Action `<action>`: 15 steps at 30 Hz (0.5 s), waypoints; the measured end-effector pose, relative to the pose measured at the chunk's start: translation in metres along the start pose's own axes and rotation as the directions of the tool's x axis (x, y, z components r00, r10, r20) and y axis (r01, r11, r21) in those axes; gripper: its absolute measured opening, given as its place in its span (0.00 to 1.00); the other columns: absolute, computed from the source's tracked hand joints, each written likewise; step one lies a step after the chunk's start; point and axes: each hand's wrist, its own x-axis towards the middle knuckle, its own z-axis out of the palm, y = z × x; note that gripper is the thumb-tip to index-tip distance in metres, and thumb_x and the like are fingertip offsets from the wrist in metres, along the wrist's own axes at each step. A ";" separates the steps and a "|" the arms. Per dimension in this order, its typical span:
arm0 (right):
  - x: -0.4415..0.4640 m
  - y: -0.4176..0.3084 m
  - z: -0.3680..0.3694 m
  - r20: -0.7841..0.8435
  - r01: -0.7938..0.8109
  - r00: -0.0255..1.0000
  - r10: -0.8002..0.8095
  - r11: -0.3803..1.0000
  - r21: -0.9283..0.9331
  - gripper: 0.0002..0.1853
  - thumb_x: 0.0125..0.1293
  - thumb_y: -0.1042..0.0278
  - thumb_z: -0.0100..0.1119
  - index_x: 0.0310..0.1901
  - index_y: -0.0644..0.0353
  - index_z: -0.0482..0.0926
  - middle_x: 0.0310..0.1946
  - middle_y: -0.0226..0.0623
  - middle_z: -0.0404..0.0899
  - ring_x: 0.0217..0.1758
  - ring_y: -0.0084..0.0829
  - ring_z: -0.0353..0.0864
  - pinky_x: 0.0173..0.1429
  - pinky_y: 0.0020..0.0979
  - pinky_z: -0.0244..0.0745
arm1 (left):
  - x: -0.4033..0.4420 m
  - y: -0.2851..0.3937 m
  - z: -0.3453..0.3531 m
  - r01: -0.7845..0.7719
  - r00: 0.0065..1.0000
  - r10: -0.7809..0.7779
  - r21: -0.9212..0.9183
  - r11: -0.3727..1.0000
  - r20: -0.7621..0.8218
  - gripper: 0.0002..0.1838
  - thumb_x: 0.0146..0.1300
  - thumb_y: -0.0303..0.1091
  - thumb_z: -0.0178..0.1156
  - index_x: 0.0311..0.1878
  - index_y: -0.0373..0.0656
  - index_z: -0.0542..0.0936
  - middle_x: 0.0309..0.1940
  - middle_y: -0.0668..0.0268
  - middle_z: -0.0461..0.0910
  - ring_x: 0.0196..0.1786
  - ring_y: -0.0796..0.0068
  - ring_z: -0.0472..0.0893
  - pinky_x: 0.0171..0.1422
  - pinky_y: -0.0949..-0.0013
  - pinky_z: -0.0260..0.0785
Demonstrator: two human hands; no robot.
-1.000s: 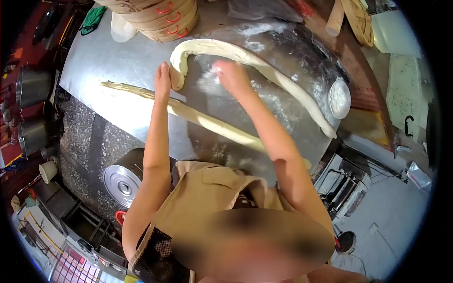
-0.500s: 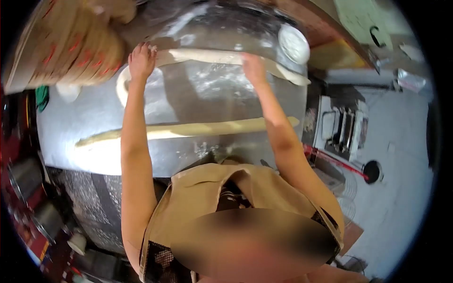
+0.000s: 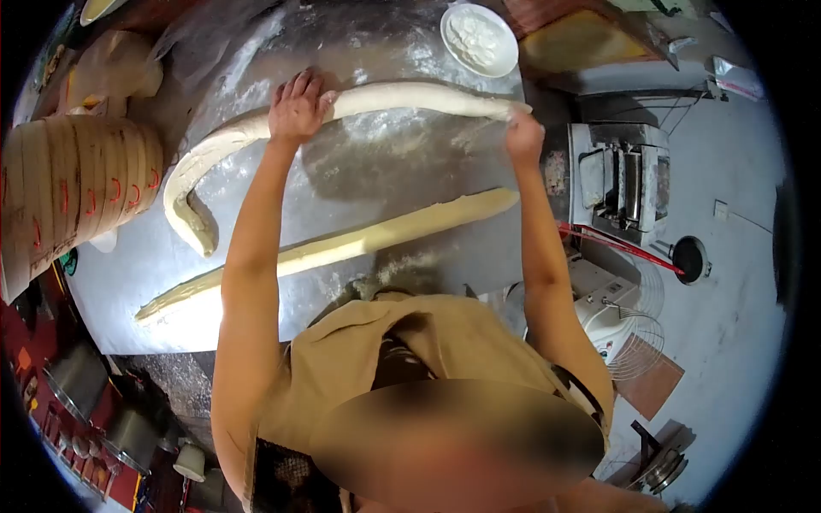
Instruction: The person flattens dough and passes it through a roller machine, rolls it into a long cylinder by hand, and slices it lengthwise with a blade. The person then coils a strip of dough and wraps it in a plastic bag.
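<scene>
A long, thick dough rope [image 3: 402, 96] lies in a bend across the far part of the floured metal table. My left hand [image 3: 297, 109] is over its left-middle stretch, fingers curled across the far side and thumb to the right. At the rope's right end, my right hand [image 3: 523, 137] is closed around the tip. The rope's left part curves toward me and ends with a creased tip. Nearer my body, a second, yellower dough strip [image 3: 368, 238] lies diagonally beneath my forearms, touched by neither hand; my left forearm hides part of it.
A white bowl of flour [image 3: 481, 39] stands at the table's far right corner. Stacked bamboo steamers [image 3: 81, 192] are at the left. Past the right edge are a roller machine [image 3: 623, 179] and a red-handled pan [image 3: 687, 259] on the floor. Loose flour streaks the metal table [image 3: 368, 167].
My right hand has moved right along the rope to its end, and my left hand has shifted slightly right. The rope's left part has straightened out toward me. The view has turned.
</scene>
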 end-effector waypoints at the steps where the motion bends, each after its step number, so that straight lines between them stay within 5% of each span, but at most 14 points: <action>1: 0.004 0.002 0.011 -0.047 0.026 0.999 -0.025 0.999 0.020 0.15 0.62 0.69 0.52 0.49 0.59 0.81 0.40 0.47 0.82 0.40 0.51 0.81 0.44 0.45 0.77 | -0.002 -0.007 -0.004 -0.045 0.998 0.050 -0.116 0.992 0.044 0.27 0.70 0.55 0.46 0.62 0.48 0.74 0.67 0.60 0.68 0.67 0.53 0.68 0.69 0.47 0.58; 3: 0.024 0.007 0.032 -0.108 0.080 0.991 -0.074 0.996 0.047 0.16 0.62 0.66 0.54 0.50 0.58 0.82 0.43 0.45 0.83 0.42 0.50 0.81 0.46 0.43 0.78 | 0.010 -0.031 -0.018 0.003 0.997 0.007 -0.127 0.992 0.073 0.26 0.70 0.55 0.46 0.62 0.48 0.74 0.67 0.61 0.68 0.66 0.53 0.69 0.69 0.48 0.59; 5: 0.062 -0.044 0.039 0.051 -0.044 0.998 0.038 0.993 0.108 0.21 0.61 0.55 0.59 0.53 0.54 0.80 0.51 0.43 0.80 0.50 0.50 0.79 0.56 0.46 0.73 | -0.002 -0.040 -0.019 0.069 0.991 -0.050 -0.147 0.987 0.124 0.26 0.70 0.54 0.46 0.62 0.48 0.74 0.67 0.61 0.68 0.66 0.53 0.70 0.68 0.49 0.60; 7: 0.076 -0.074 0.079 0.077 -0.076 0.994 0.078 0.997 -0.024 0.25 0.60 0.50 0.60 0.56 0.53 0.78 0.55 0.43 0.77 0.53 0.50 0.76 0.59 0.51 0.68 | -0.013 -0.040 -0.017 0.060 0.996 -0.044 0.218 0.974 -0.076 0.24 0.70 0.53 0.46 0.63 0.51 0.74 0.68 0.62 0.68 0.66 0.54 0.69 0.68 0.49 0.61; 8: 0.082 -0.084 0.092 0.092 -0.112 0.987 0.129 0.979 -0.172 0.29 0.59 0.46 0.60 0.60 0.52 0.76 0.58 0.44 0.74 0.57 0.50 0.73 0.63 0.55 0.64 | -0.022 -0.028 -0.028 0.007 1.000 -0.013 0.210 0.978 0.028 0.24 0.71 0.51 0.45 0.66 0.53 0.71 0.69 0.63 0.67 0.66 0.54 0.69 0.68 0.50 0.61; 11: 0.048 -0.122 0.083 0.009 -0.025 1.000 0.026 0.992 -0.126 0.34 0.59 0.42 0.59 0.65 0.48 0.70 0.59 0.45 0.71 0.60 0.51 0.70 0.66 0.61 0.56 | -0.077 0.003 -0.054 -0.049 0.999 0.051 0.134 0.990 -0.017 0.30 0.65 0.45 0.53 0.70 0.52 0.66 0.68 0.62 0.68 0.66 0.56 0.70 0.68 0.49 0.60; 15: -0.021 -0.143 0.042 0.187 -0.032 0.982 0.027 0.999 0.021 0.34 0.59 0.43 0.60 0.64 0.49 0.71 0.58 0.46 0.71 0.61 0.54 0.68 0.65 0.61 0.57 | -0.139 0.024 -0.063 0.047 0.998 -0.049 0.042 0.998 0.027 0.33 0.65 0.50 0.51 0.72 0.48 0.63 0.72 0.58 0.62 0.72 0.54 0.62 0.76 0.46 0.45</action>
